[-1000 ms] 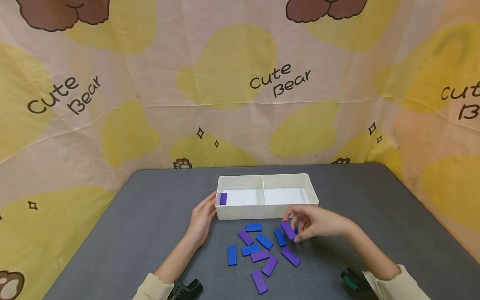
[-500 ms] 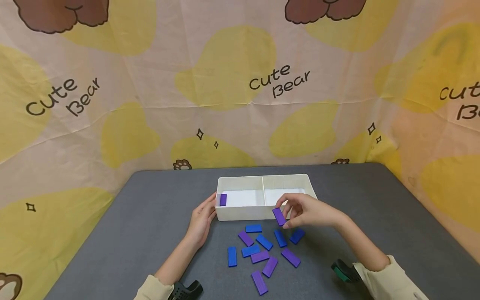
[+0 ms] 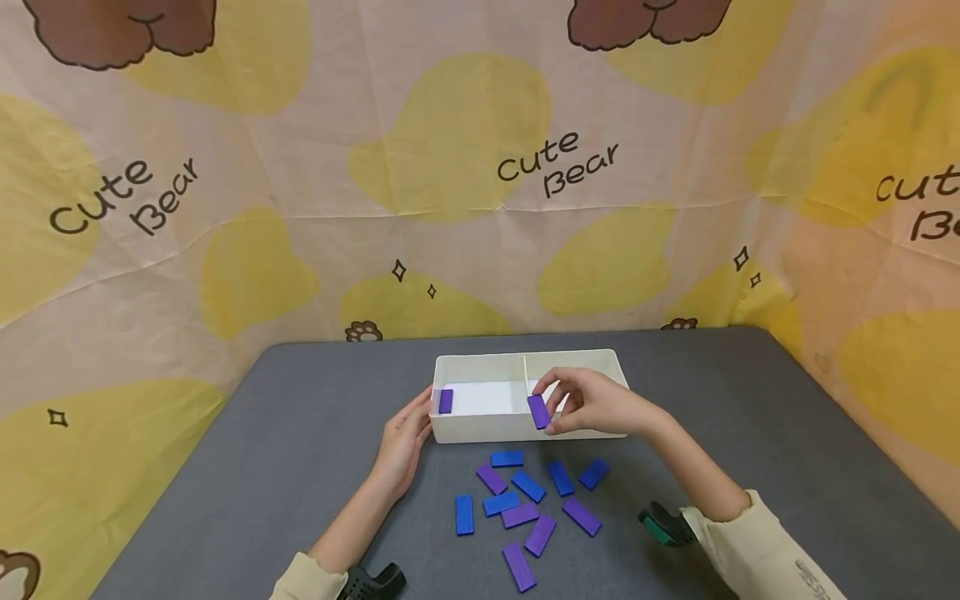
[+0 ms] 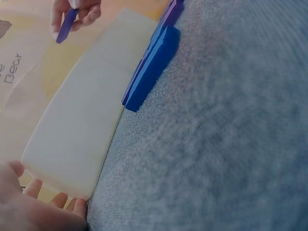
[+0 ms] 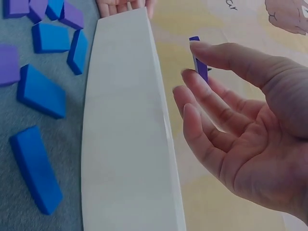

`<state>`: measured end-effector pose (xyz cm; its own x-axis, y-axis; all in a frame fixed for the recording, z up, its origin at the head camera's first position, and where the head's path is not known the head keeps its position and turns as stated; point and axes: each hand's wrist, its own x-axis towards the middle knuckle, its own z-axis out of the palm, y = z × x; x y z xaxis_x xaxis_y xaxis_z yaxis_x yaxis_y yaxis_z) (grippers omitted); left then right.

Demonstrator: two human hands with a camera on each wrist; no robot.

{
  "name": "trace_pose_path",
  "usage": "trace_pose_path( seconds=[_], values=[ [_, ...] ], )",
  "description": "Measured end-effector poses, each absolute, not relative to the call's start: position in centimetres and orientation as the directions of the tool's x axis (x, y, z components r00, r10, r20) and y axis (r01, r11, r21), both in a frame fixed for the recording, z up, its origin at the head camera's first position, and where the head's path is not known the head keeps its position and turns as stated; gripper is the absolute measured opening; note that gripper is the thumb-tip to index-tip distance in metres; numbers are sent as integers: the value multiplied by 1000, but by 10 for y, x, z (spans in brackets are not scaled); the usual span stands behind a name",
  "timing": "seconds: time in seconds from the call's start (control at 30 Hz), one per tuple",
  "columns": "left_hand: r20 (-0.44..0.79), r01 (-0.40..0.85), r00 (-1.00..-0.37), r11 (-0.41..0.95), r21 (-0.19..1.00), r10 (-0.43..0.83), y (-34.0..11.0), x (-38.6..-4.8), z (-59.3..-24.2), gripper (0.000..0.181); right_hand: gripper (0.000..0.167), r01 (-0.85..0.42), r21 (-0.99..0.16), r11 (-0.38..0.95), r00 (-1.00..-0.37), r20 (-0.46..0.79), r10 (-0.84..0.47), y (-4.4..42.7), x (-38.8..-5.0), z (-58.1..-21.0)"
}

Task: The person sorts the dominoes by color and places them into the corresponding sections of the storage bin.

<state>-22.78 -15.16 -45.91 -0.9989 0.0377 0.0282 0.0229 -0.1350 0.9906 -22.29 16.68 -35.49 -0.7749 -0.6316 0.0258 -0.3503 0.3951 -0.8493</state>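
Observation:
Between thumb and fingertips my right hand (image 3: 600, 404) pinches a purple block (image 3: 538, 412), a thin flat piece. It holds the block above the front wall of the white two-part box (image 3: 487, 429), near the divider. The right wrist view shows the same block (image 5: 200, 62) raised beyond the box's rim. My left hand (image 3: 402, 446) rests against the box's left end, its fingers (image 4: 57, 199) extended along the wall. Inside the left compartment, another purple block (image 3: 446, 401) lies by the end wall. My right hand hides part of the right compartment.
Several blue blocks, such as one at the left (image 3: 464, 515), and several purple blocks, one nearest the front (image 3: 519, 567), lie scattered before the box on the grey table (image 3: 315, 400). A patterned cloth (image 3: 480, 167) hangs behind.
My right hand has lifted the purple block from the scattered pieces and carried it up and left to the box, uncovering a blue block. My left hand stays at the box's end.

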Motion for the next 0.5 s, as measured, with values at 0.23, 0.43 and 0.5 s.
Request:
trace_pose_path(
  seconds=[0.23,0.43,0.5],
  values=[
    [27,22,-999,-135,991,39,-151,-227,-460,52,44,-328,-853,406,-796,18,-605,156,-229,-352],
    [38,32,-998,-135,990,42,-151,-228,-460,53,43,-311,-854,418,-815,12,-580,148,-235,-351],
    [40,35,-998,-130,991,42,-150,-228,-460,54,43,-311,-852,422,-818,13,-575,145,-238,-352]
  ],
)
